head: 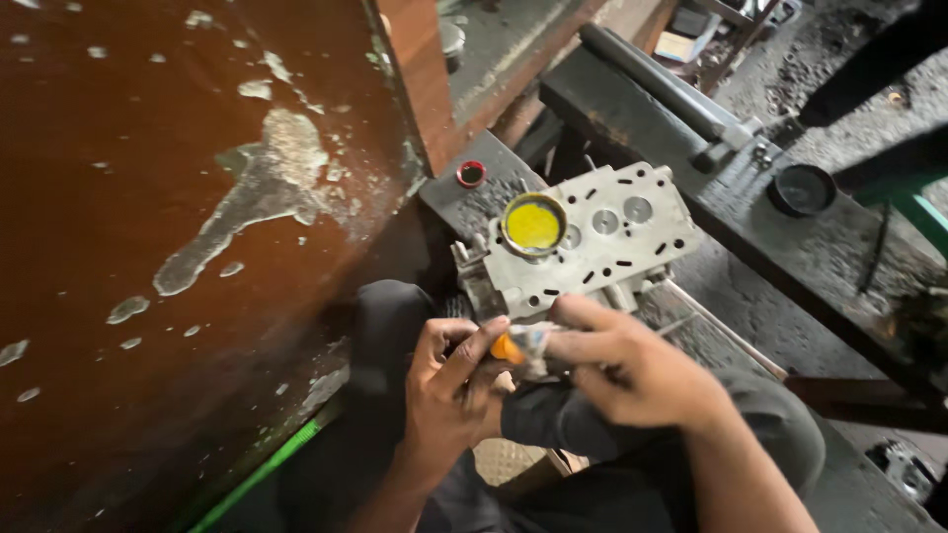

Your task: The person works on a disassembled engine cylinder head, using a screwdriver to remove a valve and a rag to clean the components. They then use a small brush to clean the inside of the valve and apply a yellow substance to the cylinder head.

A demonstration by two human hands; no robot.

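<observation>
Pinching from both sides, the two hands meet just below the near edge of the grey cylinder head [583, 242], and between them sits a small crumpled tube [528, 343] with an orange cap [507, 348]. The left hand [449, 380] closes its fingertips on the orange cap end, thumb and forefinger curled around it, while the right hand [622, 365] clamps the silvery body of the tube between thumb and fingers. The tube lies roughly level, cap pointing away from the right hand, and it hovers over the person's dark-trousered knees, just in front of the cylinder head and not touching it as far as can be told. On top of the cylinder head, toward its left end, rests a round tin [533, 224] filled with yellow paste. Beyond the cylinder head's far left corner stands a small red-rimmed cap [471, 174]. To the right of the cylinder head, well apart, a dark round bowl [802, 190] sits on a grimy bench [731, 212].
</observation>
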